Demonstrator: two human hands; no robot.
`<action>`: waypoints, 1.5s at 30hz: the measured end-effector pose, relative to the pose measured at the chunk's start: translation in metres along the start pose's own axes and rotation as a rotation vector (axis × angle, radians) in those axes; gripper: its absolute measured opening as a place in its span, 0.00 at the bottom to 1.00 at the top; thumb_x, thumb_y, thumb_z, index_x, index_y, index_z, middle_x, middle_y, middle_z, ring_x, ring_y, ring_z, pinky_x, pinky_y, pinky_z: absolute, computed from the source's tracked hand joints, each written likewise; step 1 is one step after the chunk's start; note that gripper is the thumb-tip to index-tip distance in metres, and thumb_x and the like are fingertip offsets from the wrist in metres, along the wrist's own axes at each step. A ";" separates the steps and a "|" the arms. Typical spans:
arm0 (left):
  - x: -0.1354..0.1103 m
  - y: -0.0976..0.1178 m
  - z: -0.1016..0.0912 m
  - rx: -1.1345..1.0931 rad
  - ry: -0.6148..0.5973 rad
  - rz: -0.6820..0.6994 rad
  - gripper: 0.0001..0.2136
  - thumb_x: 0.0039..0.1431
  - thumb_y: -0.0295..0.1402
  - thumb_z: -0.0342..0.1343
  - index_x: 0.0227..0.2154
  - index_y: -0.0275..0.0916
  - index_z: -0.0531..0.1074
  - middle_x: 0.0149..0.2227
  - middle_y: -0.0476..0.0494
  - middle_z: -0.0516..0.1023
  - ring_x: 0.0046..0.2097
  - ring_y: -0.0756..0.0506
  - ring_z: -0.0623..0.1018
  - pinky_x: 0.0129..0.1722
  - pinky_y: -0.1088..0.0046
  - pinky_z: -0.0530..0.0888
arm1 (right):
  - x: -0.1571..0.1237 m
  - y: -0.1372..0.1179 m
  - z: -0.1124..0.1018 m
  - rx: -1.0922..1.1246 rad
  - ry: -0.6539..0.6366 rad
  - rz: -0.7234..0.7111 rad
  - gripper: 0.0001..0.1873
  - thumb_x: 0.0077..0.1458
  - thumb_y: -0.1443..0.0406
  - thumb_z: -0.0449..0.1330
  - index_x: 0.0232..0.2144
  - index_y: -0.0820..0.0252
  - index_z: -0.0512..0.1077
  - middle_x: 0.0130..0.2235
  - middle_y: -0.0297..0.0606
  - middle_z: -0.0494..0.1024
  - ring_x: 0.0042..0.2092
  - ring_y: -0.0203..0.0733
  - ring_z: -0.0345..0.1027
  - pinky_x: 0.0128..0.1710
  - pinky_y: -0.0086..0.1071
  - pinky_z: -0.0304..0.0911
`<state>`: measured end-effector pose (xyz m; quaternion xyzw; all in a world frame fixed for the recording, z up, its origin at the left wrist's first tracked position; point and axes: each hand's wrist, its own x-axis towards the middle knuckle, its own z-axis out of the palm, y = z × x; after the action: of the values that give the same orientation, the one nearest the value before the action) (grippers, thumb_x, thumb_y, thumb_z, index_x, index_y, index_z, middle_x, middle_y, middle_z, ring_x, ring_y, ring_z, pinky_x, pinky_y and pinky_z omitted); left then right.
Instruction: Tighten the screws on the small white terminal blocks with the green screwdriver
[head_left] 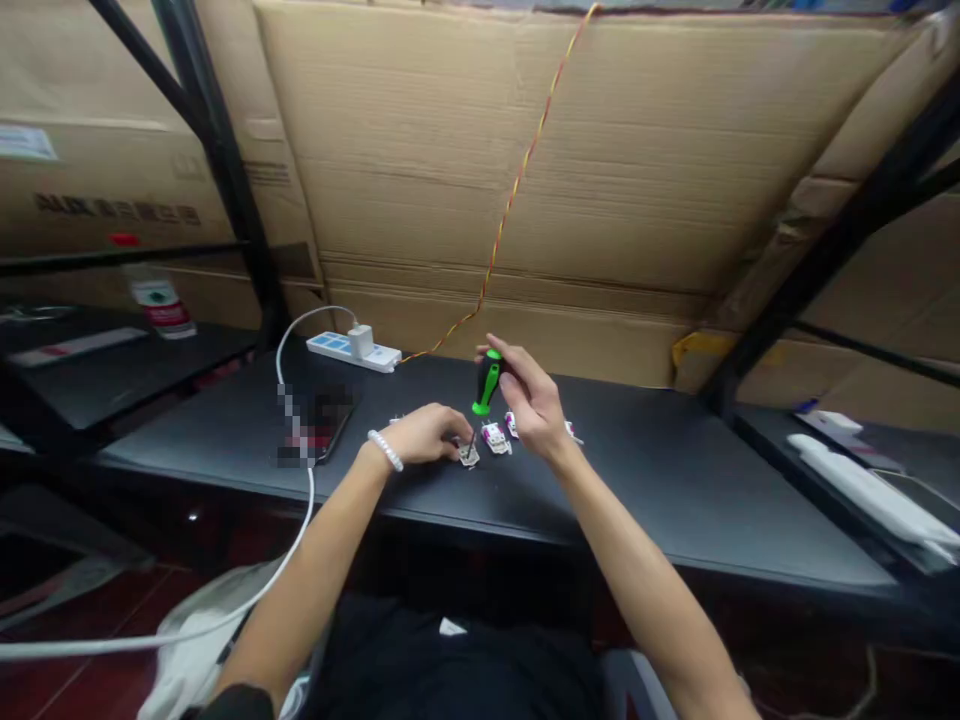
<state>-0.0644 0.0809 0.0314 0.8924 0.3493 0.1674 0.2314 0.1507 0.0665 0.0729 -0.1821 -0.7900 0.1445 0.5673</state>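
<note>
My right hand (534, 398) grips a screwdriver (487, 382) with a green and black handle, held nearly upright. Its thin shaft points down at a small whitish plastic part (469, 455) on the dark shelf. Fingers of my left hand (429, 433), which wears a beaded bracelet (385, 451) at the wrist, close on that part's left side and steady it. Just right of it lies a small white and purple toy-like piece (495, 437). More such pieces sit behind my right hand, partly hidden, and a bit of another shows behind my left hand.
A white power strip (354, 351) with a plugged-in charger (361, 341) stands at the back left. Its white cable (309, 500) runs past a phone (334, 425) and over the front edge. Black metal posts (225, 170) frame the shelf; cardboard (480, 150) backs it.
</note>
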 end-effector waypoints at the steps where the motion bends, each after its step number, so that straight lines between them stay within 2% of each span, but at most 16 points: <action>1: 0.000 0.000 0.000 0.000 0.002 -0.004 0.11 0.52 0.20 0.67 0.38 0.38 0.85 0.45 0.43 0.87 0.47 0.43 0.83 0.49 0.74 0.75 | 0.000 0.000 0.000 -0.001 0.002 -0.003 0.22 0.73 0.58 0.52 0.66 0.47 0.69 0.55 0.45 0.77 0.54 0.49 0.75 0.57 0.50 0.74; 5: 0.000 0.002 -0.001 -0.004 0.006 -0.023 0.10 0.52 0.20 0.67 0.36 0.38 0.85 0.47 0.43 0.87 0.48 0.43 0.84 0.49 0.73 0.75 | 0.000 -0.003 0.001 -0.133 0.136 -0.027 0.19 0.64 0.55 0.66 0.56 0.50 0.77 0.48 0.43 0.77 0.47 0.47 0.74 0.47 0.43 0.77; 7: 0.000 0.003 -0.001 -0.011 -0.001 -0.027 0.10 0.53 0.20 0.67 0.36 0.38 0.85 0.46 0.43 0.87 0.49 0.43 0.83 0.50 0.73 0.75 | -0.001 -0.002 0.001 -0.119 0.120 -0.016 0.21 0.66 0.56 0.64 0.59 0.50 0.76 0.49 0.44 0.78 0.47 0.47 0.75 0.48 0.44 0.77; 9: 0.000 0.003 -0.001 -0.017 -0.008 -0.030 0.11 0.52 0.20 0.67 0.37 0.38 0.85 0.45 0.43 0.87 0.48 0.43 0.83 0.49 0.74 0.75 | -0.001 -0.001 0.001 -0.030 0.037 0.004 0.24 0.71 0.58 0.55 0.67 0.48 0.69 0.54 0.45 0.79 0.52 0.48 0.76 0.55 0.48 0.76; 11: 0.000 0.003 -0.001 -0.018 -0.003 -0.027 0.11 0.53 0.20 0.67 0.38 0.38 0.85 0.45 0.43 0.87 0.47 0.43 0.83 0.48 0.74 0.75 | -0.001 -0.001 0.001 0.032 -0.010 0.000 0.26 0.73 0.58 0.52 0.70 0.48 0.64 0.57 0.46 0.79 0.56 0.50 0.76 0.58 0.50 0.74; 16: 0.000 0.002 -0.001 -0.011 0.004 -0.037 0.11 0.53 0.20 0.67 0.37 0.39 0.85 0.45 0.44 0.87 0.47 0.43 0.83 0.49 0.74 0.75 | -0.001 -0.003 0.002 -0.129 0.123 -0.039 0.23 0.63 0.55 0.67 0.58 0.49 0.76 0.49 0.44 0.79 0.46 0.49 0.75 0.46 0.45 0.77; 18: 0.000 0.003 -0.001 -0.013 -0.003 -0.040 0.11 0.52 0.20 0.67 0.37 0.39 0.85 0.45 0.44 0.87 0.47 0.43 0.83 0.49 0.74 0.75 | -0.002 -0.002 0.002 -0.085 0.103 -0.011 0.23 0.67 0.56 0.63 0.62 0.48 0.73 0.49 0.43 0.80 0.46 0.48 0.76 0.48 0.46 0.77; 22: 0.000 0.004 -0.002 -0.010 -0.007 -0.030 0.10 0.53 0.20 0.67 0.38 0.39 0.85 0.46 0.44 0.87 0.48 0.43 0.83 0.50 0.74 0.74 | -0.004 0.000 0.000 0.097 0.012 0.032 0.27 0.73 0.54 0.51 0.69 0.50 0.63 0.57 0.46 0.80 0.52 0.49 0.79 0.56 0.49 0.76; 25: 0.000 0.003 -0.002 -0.005 0.001 -0.032 0.10 0.53 0.21 0.68 0.37 0.39 0.85 0.46 0.43 0.87 0.49 0.43 0.83 0.51 0.74 0.75 | -0.002 -0.001 -0.001 0.003 0.062 0.006 0.24 0.69 0.52 0.59 0.62 0.52 0.72 0.54 0.47 0.80 0.52 0.51 0.77 0.53 0.48 0.76; 27: 0.000 0.002 -0.001 -0.010 -0.001 -0.025 0.10 0.53 0.20 0.68 0.37 0.38 0.85 0.46 0.43 0.87 0.49 0.43 0.83 0.52 0.74 0.75 | -0.001 -0.003 -0.001 -0.097 0.119 -0.014 0.22 0.63 0.52 0.67 0.55 0.51 0.77 0.49 0.45 0.79 0.48 0.49 0.76 0.46 0.44 0.77; 29: -0.001 0.001 -0.001 -0.015 0.001 -0.031 0.10 0.53 0.20 0.67 0.38 0.39 0.85 0.48 0.43 0.87 0.49 0.43 0.83 0.51 0.74 0.75 | 0.000 -0.005 0.000 -0.160 0.166 -0.003 0.21 0.60 0.53 0.69 0.53 0.50 0.79 0.44 0.42 0.78 0.42 0.46 0.73 0.40 0.41 0.75; 31: -0.001 0.002 -0.001 -0.014 0.004 -0.047 0.12 0.53 0.20 0.68 0.39 0.38 0.85 0.48 0.43 0.87 0.49 0.43 0.84 0.50 0.74 0.75 | 0.000 -0.004 -0.001 -0.137 0.162 0.015 0.20 0.65 0.55 0.64 0.57 0.50 0.77 0.45 0.42 0.78 0.42 0.45 0.73 0.42 0.42 0.75; 35: 0.000 0.003 -0.001 -0.016 0.008 -0.033 0.11 0.53 0.20 0.68 0.39 0.38 0.85 0.47 0.42 0.87 0.49 0.42 0.83 0.50 0.73 0.75 | -0.002 0.000 -0.004 0.093 0.029 -0.007 0.24 0.74 0.59 0.50 0.68 0.48 0.67 0.55 0.45 0.78 0.50 0.48 0.78 0.55 0.48 0.74; 37: 0.000 0.003 -0.001 -0.030 0.004 -0.023 0.11 0.53 0.20 0.67 0.38 0.38 0.85 0.47 0.42 0.87 0.49 0.42 0.83 0.50 0.73 0.75 | -0.003 0.000 -0.004 0.103 0.018 -0.026 0.24 0.73 0.57 0.52 0.67 0.49 0.68 0.56 0.45 0.78 0.52 0.49 0.77 0.55 0.49 0.74; 41: -0.001 0.003 -0.001 -0.023 0.000 -0.018 0.11 0.53 0.20 0.67 0.38 0.38 0.85 0.47 0.43 0.87 0.48 0.43 0.84 0.50 0.72 0.75 | -0.002 -0.001 -0.001 -0.105 0.120 -0.033 0.22 0.64 0.55 0.66 0.59 0.49 0.76 0.49 0.43 0.76 0.47 0.48 0.74 0.47 0.45 0.76; 45: -0.001 0.001 -0.001 -0.004 0.002 -0.009 0.11 0.53 0.21 0.67 0.38 0.38 0.85 0.47 0.43 0.87 0.48 0.42 0.83 0.49 0.73 0.75 | -0.001 0.000 -0.001 -0.014 0.063 -0.002 0.23 0.72 0.59 0.54 0.67 0.48 0.69 0.55 0.46 0.77 0.51 0.47 0.76 0.55 0.48 0.75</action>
<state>-0.0646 0.0800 0.0326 0.8902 0.3531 0.1678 0.2337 0.1523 0.0655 0.0723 -0.1899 -0.7730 0.1327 0.5906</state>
